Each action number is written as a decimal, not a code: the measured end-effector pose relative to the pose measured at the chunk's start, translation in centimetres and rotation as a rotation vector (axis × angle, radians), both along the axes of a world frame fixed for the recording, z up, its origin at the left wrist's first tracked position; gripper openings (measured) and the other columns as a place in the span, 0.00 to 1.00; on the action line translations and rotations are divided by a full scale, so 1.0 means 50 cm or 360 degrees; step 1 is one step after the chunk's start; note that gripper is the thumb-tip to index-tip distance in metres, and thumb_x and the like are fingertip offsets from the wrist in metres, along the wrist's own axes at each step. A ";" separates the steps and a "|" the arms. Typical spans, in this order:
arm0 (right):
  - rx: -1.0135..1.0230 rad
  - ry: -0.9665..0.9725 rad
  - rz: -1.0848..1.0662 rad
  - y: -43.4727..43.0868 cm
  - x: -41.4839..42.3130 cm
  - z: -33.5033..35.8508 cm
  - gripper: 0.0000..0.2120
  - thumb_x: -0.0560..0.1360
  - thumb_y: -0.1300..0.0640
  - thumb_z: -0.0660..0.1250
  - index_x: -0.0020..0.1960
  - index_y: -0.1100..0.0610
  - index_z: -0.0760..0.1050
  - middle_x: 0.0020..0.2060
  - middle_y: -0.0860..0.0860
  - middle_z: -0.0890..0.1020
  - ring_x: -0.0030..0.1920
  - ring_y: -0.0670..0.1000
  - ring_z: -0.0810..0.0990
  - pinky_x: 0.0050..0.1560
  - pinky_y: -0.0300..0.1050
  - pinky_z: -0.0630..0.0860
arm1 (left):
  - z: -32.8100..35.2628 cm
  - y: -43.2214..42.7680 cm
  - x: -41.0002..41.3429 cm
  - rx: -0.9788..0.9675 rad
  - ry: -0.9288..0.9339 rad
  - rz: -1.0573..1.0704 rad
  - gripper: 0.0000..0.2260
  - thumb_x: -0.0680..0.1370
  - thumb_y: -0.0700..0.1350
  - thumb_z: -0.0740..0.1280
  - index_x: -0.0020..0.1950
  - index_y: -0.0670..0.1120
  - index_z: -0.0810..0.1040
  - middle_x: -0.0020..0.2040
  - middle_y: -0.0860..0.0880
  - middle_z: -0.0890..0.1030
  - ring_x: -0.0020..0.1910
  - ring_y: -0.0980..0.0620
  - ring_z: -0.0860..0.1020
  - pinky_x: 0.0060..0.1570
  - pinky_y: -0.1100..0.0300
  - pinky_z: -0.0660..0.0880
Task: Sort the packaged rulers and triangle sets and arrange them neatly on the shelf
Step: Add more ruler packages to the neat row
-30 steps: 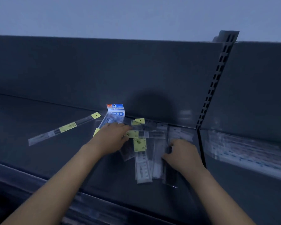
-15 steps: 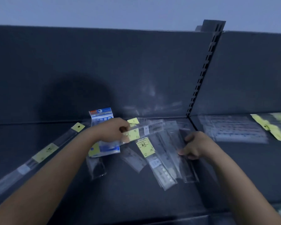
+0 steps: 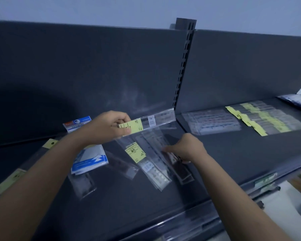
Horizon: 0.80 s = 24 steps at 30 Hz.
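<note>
Fingers [image 3: 122, 117] of left hand [image 3: 108, 126]: curled and clamped on the yellow label end of one ruler pack [image 3: 151, 120], thumb on the near side
Ruler pack in left hand: held above the shelf [image 3: 122, 206], almost level, its clear end pointing right toward the slotted post [image 3: 182, 66]
Fingers [image 3: 169, 149] of right hand [image 3: 187, 147]: bent, the tips on the pile of ruler packs [image 3: 153, 164]; if they pinch a pack or only press on it, I cannot tell
Pile of ruler packs: on the shelf between both hands, fanned out, one yellow label facing up, the lower ends toward the front edge
Blue and white pack [image 3: 89, 160]: on the shelf, partly hidden under the left wrist, left of the pile
Long ruler pack [image 3: 51, 143]: far left on the shelf, slanted, with yellow tags, partly behind the left forearm
Next shelf bay at right: clear packs [image 3: 214, 121] just beside the post, and near them a row of packs with yellow labels [image 3: 268, 117], overlapping
</note>
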State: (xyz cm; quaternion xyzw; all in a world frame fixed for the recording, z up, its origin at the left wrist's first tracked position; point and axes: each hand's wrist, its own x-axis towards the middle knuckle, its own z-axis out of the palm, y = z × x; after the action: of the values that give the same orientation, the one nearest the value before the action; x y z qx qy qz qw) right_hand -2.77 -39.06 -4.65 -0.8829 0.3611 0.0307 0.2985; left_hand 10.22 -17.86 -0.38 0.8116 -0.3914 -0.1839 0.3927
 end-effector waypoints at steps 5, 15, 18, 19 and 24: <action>-0.0041 0.0134 0.0138 0.008 0.016 0.001 0.21 0.68 0.46 0.75 0.32 0.57 0.67 0.27 0.51 0.74 0.28 0.50 0.73 0.30 0.39 0.69 | -0.008 0.000 -0.016 0.0064 -0.0098 0.0044 0.03 0.76 0.43 0.70 0.43 0.49 0.79 0.35 0.56 0.81 0.32 0.58 0.77 0.37 0.61 0.73; 0.0079 -0.0307 0.0024 -0.018 -0.007 -0.008 0.08 0.68 0.55 0.74 0.36 0.56 0.76 0.32 0.50 0.80 0.34 0.49 0.78 0.35 0.40 0.73 | -0.002 0.000 0.002 0.0015 -0.0138 -0.0007 0.04 0.76 0.43 0.70 0.43 0.52 0.79 0.39 0.55 0.83 0.38 0.52 0.81 0.43 0.54 0.77; 0.0121 -0.0505 0.0015 -0.038 -0.026 0.003 0.08 0.69 0.55 0.73 0.34 0.53 0.75 0.29 0.46 0.78 0.33 0.48 0.77 0.32 0.39 0.70 | 0.002 -0.037 0.004 -0.0064 -0.0071 -0.0024 0.06 0.76 0.42 0.70 0.41 0.53 0.80 0.38 0.54 0.83 0.36 0.54 0.80 0.43 0.55 0.76; 0.0177 -0.0566 0.0043 -0.051 -0.034 0.011 0.08 0.69 0.56 0.73 0.34 0.52 0.75 0.29 0.47 0.78 0.32 0.47 0.76 0.33 0.39 0.70 | 0.004 -0.056 0.001 -0.0094 -0.0039 -0.0028 0.06 0.76 0.41 0.69 0.42 0.52 0.80 0.38 0.54 0.83 0.37 0.54 0.80 0.43 0.55 0.76; 0.0158 -0.0649 0.0360 -0.171 -0.106 0.055 0.04 0.73 0.60 0.70 0.40 0.56 0.78 0.35 0.51 0.82 0.36 0.48 0.78 0.40 0.44 0.74 | 0.008 -0.179 -0.047 -0.0129 -0.0014 -0.0059 0.06 0.77 0.41 0.68 0.44 0.52 0.81 0.42 0.50 0.84 0.39 0.53 0.82 0.42 0.59 0.76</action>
State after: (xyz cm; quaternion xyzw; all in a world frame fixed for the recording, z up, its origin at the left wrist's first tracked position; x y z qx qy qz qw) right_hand -8.05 -47.60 -1.89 -0.8899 0.1902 -0.0973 0.4030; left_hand 7.86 -26.82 0.04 0.7885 -0.4152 -0.1715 0.4200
